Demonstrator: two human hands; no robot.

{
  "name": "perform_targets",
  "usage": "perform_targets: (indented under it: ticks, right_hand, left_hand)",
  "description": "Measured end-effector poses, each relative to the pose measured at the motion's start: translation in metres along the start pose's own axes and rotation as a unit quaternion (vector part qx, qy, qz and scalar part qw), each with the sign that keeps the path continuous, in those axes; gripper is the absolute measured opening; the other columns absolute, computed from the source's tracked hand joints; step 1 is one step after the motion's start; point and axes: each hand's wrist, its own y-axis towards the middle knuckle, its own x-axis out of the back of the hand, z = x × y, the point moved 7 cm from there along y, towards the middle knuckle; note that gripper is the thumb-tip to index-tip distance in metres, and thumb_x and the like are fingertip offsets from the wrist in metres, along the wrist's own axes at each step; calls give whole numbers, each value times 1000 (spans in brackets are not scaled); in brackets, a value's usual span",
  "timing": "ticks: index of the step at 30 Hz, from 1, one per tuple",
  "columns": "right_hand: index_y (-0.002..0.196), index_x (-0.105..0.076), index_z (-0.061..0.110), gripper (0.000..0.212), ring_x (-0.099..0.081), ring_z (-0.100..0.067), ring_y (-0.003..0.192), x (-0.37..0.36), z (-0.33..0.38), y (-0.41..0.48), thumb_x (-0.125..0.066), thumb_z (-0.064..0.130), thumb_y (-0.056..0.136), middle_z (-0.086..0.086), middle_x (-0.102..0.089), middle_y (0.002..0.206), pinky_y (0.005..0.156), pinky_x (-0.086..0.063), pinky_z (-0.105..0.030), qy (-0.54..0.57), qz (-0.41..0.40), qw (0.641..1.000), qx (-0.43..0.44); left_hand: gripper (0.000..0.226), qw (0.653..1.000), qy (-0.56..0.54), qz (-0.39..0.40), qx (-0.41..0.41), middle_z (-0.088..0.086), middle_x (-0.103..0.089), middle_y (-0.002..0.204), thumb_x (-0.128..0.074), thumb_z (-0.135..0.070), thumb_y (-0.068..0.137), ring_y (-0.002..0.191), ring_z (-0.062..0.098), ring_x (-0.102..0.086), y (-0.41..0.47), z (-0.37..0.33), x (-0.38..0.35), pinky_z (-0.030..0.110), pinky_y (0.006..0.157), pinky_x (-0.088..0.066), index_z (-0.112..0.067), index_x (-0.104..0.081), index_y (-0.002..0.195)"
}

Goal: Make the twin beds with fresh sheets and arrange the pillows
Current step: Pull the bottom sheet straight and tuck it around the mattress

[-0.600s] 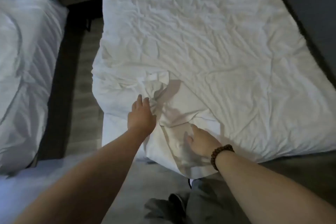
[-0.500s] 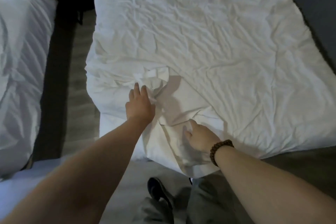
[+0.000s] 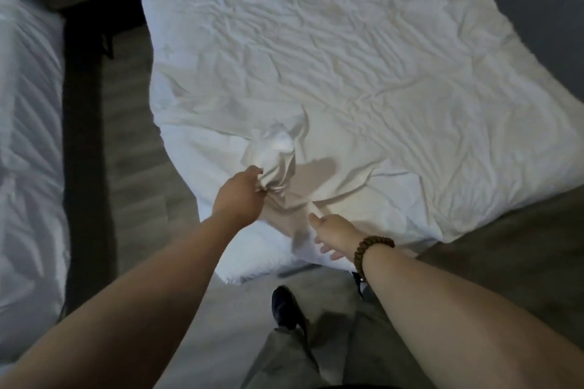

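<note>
The sheet point(image 3: 347, 79) looks light, limp and quick to crease, and is best taken by a gathered corner or hem. It is spread over the bed point(image 3: 241, 268), bunched at the near-left corner. The left grip point(image 3: 240, 196) is clamped on that bunch, which rises at one o'clock from it. The right grip point(image 3: 336, 235), fingers apart and relaxed, rests on the sheet at four o'clock from the left.

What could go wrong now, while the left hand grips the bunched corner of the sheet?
The left hand grips a bunch of the sheet; a hard pull may drag it off-centre, since the right hand looks open on it.
The sheet is wrinkled; tucking now may keep creases.
The shoe is near the hanging edge and may step on it.
</note>
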Motion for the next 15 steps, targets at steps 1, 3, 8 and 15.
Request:
perform_targets:
  ticks: [1, 3, 8, 15]
  right_hand:
    - [132, -54, 11, 61, -66, -24, 98, -14, 1, -12, -32, 59, 101, -5, -66, 111, 77, -55, -34, 54, 16, 998, -11]
    - [129, -56, 9, 67, -67, -29, 104, -45, 4, -37, -31, 64, 100, -6, -69, 109, 82, -57, -37, 133, 49, 990, -20]
    - [121, -58, 3, 83, -63, -35, 112, -115, 19, -81, -27, 75, 94, -19, -65, 123, 103, -49, -49, 237, 113, 965, -22]
    - [122, -59, 0, 102, -58, -41, 119, -172, 43, -124, -24, 88, 83, -24, -58, 133, 110, -42, -51, 275, 152, 949, -16]
  left_hand:
    - [33, 1000, -14, -7, -15, 8, -64, 117, -59, -28, 96, 107, 35, -60, -15, 8, 8, 36, 79, -42, -19, -52, 127]
    - [17, 999, -35, -13, -29, 1, -59, 97, -62, -27, 94, 94, 33, -59, -48, 30, 26, 35, 71, -40, -21, -50, 103]
    - [32, 996, -55, -57, -44, -1, -50, 80, -68, -25, 89, 74, 27, -51, -117, 76, 63, 35, 61, -36, -21, -39, 78]
    - [20, 983, -68, -141, -99, -5, -66, 89, -70, -38, 82, 81, 20, -61, -177, 110, 103, 38, 70, -52, -21, -65, 93]
